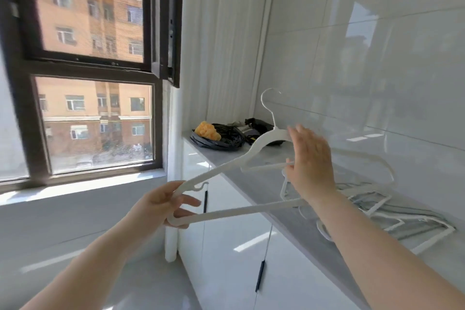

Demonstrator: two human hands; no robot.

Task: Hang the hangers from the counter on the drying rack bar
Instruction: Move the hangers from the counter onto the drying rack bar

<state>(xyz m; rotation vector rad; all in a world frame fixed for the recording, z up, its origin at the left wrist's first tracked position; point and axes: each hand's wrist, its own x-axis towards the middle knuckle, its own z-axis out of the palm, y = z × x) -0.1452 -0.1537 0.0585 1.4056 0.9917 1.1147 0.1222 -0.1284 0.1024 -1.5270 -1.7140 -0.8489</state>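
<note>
A white hanger (227, 165) is lifted above the grey counter (254, 178), its hook pointing up near the tiled wall. My left hand (167, 202) grips its near shoulder end, fingers curled round the corner. My right hand (310, 163) is spread with straight fingers in front of the hanger's far half; whether it touches the hanger I cannot tell. A pile of several white hangers (377, 199) lies on the counter behind my right wrist. No drying rack bar is in view.
At the counter's far end lie a black plastic bag (226, 137) with an orange-yellow lump (208, 131) on it and a dark object (256, 124). White cabinet doors (226, 246) run below the counter. A dark-framed window (95, 118) fills the left.
</note>
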